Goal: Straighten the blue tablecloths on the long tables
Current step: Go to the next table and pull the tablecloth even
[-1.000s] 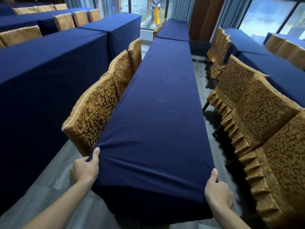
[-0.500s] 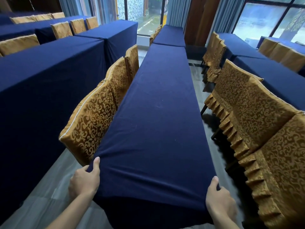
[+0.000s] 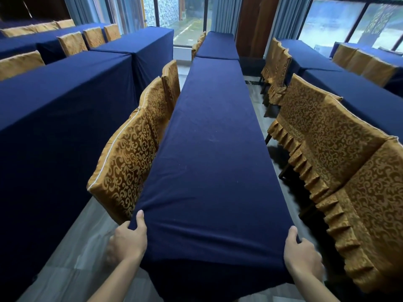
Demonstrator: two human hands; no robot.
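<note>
A dark blue tablecloth (image 3: 209,153) covers the long narrow table that runs away from me down the middle of the view. My left hand (image 3: 128,240) grips the cloth at the near left corner, thumb on top. At the near right corner my right hand (image 3: 302,256) holds the cloth the same way. The cloth lies smooth along the top, with small folds bunched at the left corner. A second blue-covered table (image 3: 218,45) continues the row at the far end.
Gold patterned chair covers (image 3: 130,162) line the table's left side, more gold chairs (image 3: 327,144) its right. Other blue-clothed tables stand at left (image 3: 54,110) and right (image 3: 359,97). Grey floor aisles run between rows. Windows are at the back.
The view has tilted down a little and both hands sit slightly lower in frame, still holding the near corners. The person seen outside the window a second ago is out of view.
</note>
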